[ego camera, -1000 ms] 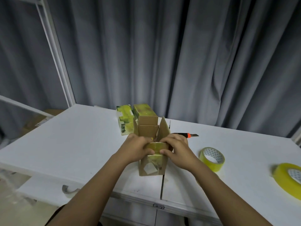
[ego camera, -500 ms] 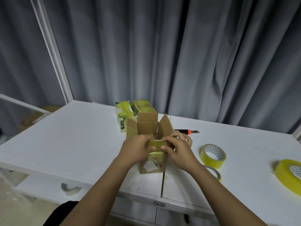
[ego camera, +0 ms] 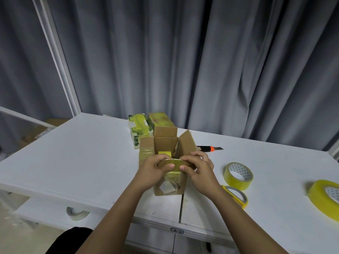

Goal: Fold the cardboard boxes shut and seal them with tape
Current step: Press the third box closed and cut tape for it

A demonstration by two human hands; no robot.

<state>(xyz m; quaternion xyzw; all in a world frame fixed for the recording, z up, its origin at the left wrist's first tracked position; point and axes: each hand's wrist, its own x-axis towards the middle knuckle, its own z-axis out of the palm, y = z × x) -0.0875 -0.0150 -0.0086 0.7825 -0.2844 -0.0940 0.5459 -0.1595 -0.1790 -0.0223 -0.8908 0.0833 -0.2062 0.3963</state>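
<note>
Near the table's (ego camera: pixel 73 162) front edge, a brown cardboard box (ego camera: pixel 170 184) is standing with glossy tape across its near flap. Both hands, left (ego camera: pixel 154 171) and right (ego camera: pixel 199 171), are gripping that flap, thumbs nearly meeting.

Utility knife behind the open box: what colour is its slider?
Orange, on the black utility knife; head view.

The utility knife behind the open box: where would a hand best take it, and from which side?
Grip the utility knife on its dark handle left of the orange band, probably coming from above. It lies flat on the table, blade tip pointing right, and the open box hides the handle's left end.
</note>
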